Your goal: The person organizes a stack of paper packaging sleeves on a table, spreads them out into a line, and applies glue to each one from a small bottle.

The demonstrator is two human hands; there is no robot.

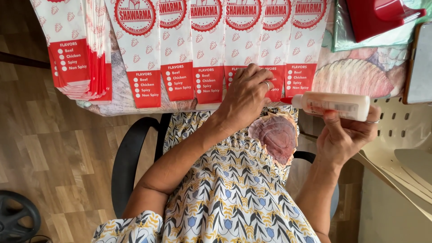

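Observation:
Several red-and-white paper food sleeves lie side by side, overlapping, along the table's near edge. My left hand rests palm down on the lower ends of two of them, fingers spread, a ring on one finger. My right hand grips a white plastic squeeze bottle held sideways, its red-tipped nozzle pointing left at the bottom edge of a sleeve next to my left hand. A thick stack of the same sleeves sits at the far left of the table.
A shell-patterned cloth covers the table. A red plastic object and a dark phone lie at the right. Beige chairs stand right of me, a black chair arm at my left, a black wheel-like object on the wooden floor.

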